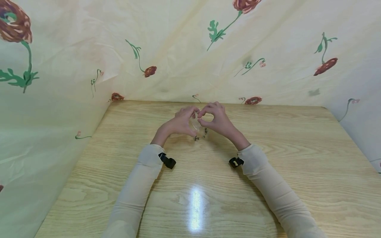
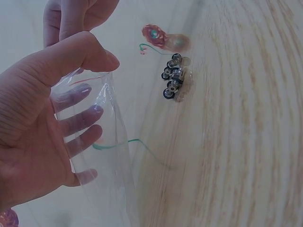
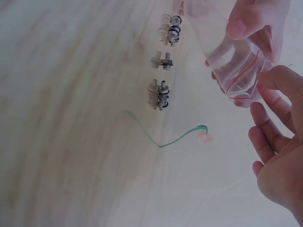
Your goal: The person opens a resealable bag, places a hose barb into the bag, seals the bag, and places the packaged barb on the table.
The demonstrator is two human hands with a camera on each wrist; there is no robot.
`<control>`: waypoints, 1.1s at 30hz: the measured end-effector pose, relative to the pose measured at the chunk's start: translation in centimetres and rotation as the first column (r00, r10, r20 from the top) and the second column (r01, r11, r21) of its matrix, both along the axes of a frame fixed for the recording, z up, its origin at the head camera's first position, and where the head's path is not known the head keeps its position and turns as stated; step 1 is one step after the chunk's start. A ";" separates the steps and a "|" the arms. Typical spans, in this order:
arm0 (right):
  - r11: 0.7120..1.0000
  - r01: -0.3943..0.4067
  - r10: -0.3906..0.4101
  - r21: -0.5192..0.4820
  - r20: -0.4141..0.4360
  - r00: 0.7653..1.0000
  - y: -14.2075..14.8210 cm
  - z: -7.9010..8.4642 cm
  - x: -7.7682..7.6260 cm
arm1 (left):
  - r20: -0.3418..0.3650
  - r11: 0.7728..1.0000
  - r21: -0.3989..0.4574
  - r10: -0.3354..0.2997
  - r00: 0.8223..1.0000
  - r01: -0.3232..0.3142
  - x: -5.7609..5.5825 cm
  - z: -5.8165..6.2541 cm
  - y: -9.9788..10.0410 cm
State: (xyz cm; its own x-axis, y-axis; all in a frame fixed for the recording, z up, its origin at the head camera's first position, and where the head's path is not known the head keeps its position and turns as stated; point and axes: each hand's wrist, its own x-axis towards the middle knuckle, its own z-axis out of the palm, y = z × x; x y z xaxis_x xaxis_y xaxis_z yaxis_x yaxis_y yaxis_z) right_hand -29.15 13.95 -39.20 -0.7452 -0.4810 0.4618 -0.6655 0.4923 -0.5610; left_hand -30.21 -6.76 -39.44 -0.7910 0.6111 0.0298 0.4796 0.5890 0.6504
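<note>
A clear plastic zip bag [image 1: 195, 126] with a red seal line is held up between both hands above the table. My left hand [image 1: 180, 125] grips it near the mouth; in the left wrist view several fingers show through the plastic [image 2: 113, 165]. The right hand [image 1: 219, 120] pinches the bag's edge by the seal between thumb and index finger, its other fingers loosely bent in the right wrist view. Below the bag, several small metal fittings [image 3: 163, 97] with black rings and barbed ends lie in a loose row on the table.
The light wood-grain table [image 1: 202, 172] meets a cream flowered cloth [image 1: 178, 49] at its back and left edges. Black straps [image 1: 168, 161] sit at both cuffs of the pale sleeves. A bright light reflection lies on the table's near part.
</note>
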 end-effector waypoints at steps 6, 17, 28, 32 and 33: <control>1.000 -0.001 0.001 -0.006 0.003 1.000 0.1 0.1 0.0 | -0.002 1.000 -0.006 -0.001 1.000 0.001 0.1 0.1 0.0; 1.000 0.001 -0.002 0.027 0.030 1.000 0.8 0.7 0.1 | -0.006 1.000 -0.006 -0.004 1.000 0.004 0.1 -0.1 0.0; 0.995 0.029 -0.036 0.100 0.069 0.997 1.8 1.0 0.2 | 0.002 1.000 -0.001 0.000 1.000 0.000 0.1 0.1 -0.1; 0.992 0.023 -0.033 0.122 0.088 0.996 2.1 0.9 0.4 | 0.009 1.000 -0.002 0.006 1.000 -0.006 0.1 0.1 -0.2; 0.991 0.022 -0.034 0.130 0.087 0.996 2.2 0.8 0.4 | 0.007 1.000 -0.003 0.007 1.000 -0.007 0.2 0.1 -0.2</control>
